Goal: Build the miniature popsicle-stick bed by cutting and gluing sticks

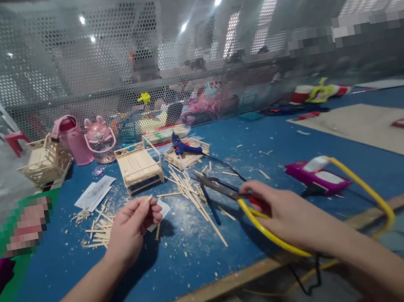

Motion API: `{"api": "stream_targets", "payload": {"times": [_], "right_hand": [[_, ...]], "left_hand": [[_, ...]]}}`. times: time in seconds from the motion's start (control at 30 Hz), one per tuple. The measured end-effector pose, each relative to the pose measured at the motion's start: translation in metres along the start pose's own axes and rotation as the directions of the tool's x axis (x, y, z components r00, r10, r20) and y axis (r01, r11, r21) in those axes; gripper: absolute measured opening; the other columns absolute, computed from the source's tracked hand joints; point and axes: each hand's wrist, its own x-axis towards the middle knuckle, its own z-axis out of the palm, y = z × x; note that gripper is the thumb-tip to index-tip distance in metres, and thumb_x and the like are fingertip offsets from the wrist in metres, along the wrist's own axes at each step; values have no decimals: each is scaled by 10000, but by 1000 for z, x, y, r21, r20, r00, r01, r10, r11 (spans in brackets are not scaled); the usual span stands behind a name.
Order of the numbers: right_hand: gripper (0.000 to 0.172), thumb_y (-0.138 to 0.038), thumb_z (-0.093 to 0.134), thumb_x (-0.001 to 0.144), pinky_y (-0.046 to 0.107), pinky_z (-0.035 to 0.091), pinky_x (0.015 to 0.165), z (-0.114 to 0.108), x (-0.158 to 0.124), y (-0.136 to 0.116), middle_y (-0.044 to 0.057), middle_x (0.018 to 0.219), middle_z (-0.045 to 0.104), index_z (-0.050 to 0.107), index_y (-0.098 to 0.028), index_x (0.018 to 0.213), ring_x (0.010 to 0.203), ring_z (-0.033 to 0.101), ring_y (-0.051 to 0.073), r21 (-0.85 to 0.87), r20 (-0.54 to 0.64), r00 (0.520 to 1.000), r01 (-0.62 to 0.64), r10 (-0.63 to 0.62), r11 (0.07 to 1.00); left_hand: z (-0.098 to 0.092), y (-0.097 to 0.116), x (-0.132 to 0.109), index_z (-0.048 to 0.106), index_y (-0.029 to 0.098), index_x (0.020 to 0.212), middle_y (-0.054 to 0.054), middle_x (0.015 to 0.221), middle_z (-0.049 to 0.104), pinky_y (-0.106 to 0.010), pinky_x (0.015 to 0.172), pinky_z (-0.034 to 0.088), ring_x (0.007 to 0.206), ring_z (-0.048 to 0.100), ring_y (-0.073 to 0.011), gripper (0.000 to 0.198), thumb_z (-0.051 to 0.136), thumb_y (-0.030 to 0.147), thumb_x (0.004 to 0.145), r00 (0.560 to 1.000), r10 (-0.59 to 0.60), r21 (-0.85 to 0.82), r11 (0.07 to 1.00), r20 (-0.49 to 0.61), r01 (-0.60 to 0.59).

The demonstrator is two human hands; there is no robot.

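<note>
My left hand is closed in a pinch above the table, with the pale tip of a small wooden stick showing at its fingertips. My right hand grips pliers with yellow and red handles. Their dark jaws point up and left, slightly apart, and touch nothing that I can make out. Between the hands lies a loose bundle of thin wooden sticks. Another heap of short sticks is beside my left hand. A small bed-like frame of sticks stands beyond it.
A blue glue gun rests on a stick panel, its cord trailing right. Pink bottles and a stick-built piece stand at back left. White papers lie nearby. A purple power strip with a yellow cable sits right.
</note>
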Motion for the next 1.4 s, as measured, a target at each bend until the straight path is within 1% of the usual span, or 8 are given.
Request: {"api": "stream_targets", "payload": {"times": [0.2, 0.4, 0.53, 0.63, 0.77, 1.1, 1.3, 1.4], "right_hand": [[226, -242, 494, 761, 272, 417, 576, 18, 14, 35, 67, 721, 637, 543, -158, 964, 659, 614, 212, -252, -56, 968, -252, 246, 934], [287, -256, 470, 816, 322, 410, 647, 21, 45, 22, 155, 959, 642, 604, -153, 1049, 858, 611, 270, -529, 34, 975, -170, 221, 831], [275, -199, 445, 841, 340, 414, 724, 22, 59, -27, 108, 981, 653, 627, -200, 1047, 910, 595, 239, -405, 28, 974, 216, -224, 888], [275, -191, 481, 837, 299, 417, 756, 37, 73, -61, 78, 1021, 665, 603, -191, 1083, 924, 596, 190, -82, 117, 803, 594, -584, 800], [222, -194, 454, 872, 269, 390, 644, 64, 85, -77, 57, 887, 697, 608, -167, 1030, 757, 615, 154, 18, 145, 681, 723, -718, 690], [175, -167, 461, 842, 264, 359, 648, 59, 90, -61, 51, 807, 674, 635, -166, 861, 714, 574, 147, 55, 117, 846, 518, -521, 854], [149, -205, 439, 875, 261, 359, 680, 65, 91, -59, 63, 852, 642, 585, -177, 883, 801, 548, 165, 142, 368, 718, 585, -591, 798], [152, -218, 424, 880, 256, 345, 645, 64, 87, -58, 72, 835, 635, 567, -174, 855, 760, 538, 165, 83, 417, 742, 544, -525, 835]], "left_hand": [[-2, -1, 0, 659, 141, 715, 5, 592, 590, -217, 546, 410, 545, 522, -91, 252, 661, 393, 710, 994, 93, 398, 911, 59, -109], [-13, -4, 9, 678, 172, 747, -25, 601, 635, -266, 560, 419, 562, 548, -136, 226, 527, 331, 801, 965, 234, 801, 552, 119, -232], [-20, -5, 13, 689, 165, 814, -71, 795, 710, -300, 681, 453, 729, 623, -174, 207, 505, 260, 822, 904, 328, 887, 278, 272, -368], [-22, -5, 13, 685, 159, 833, -69, 780, 708, -289, 663, 454, 707, 620, -164, 220, 478, 235, 844, 887, 329, 893, 203, 325, -402], [-22, -6, 11, 684, 171, 826, -59, 758, 703, -279, 635, 445, 680, 611, -157, 237, 456, 228, 858, 869, 339, 881, 181, 361, -437], [-30, -5, 19, 626, 140, 992, -42, 722, 646, -278, 601, 443, 651, 574, -158, 237, 540, 223, 787, 928, 304, 955, 137, 214, -265], [-24, -8, 12, 681, 203, 893, -42, 827, 706, -306, 688, 436, 745, 593, -174, 179, 509, 205, 843, 877, 140, 883, 32, 459, -467], [-16, -12, 5, 676, 241, 928, -24, 1004, 694, -384, 794, 400, 907, 552, -217, 200, 490, 283, 872, 798, 2, 797, -61, 602, -601]]}}
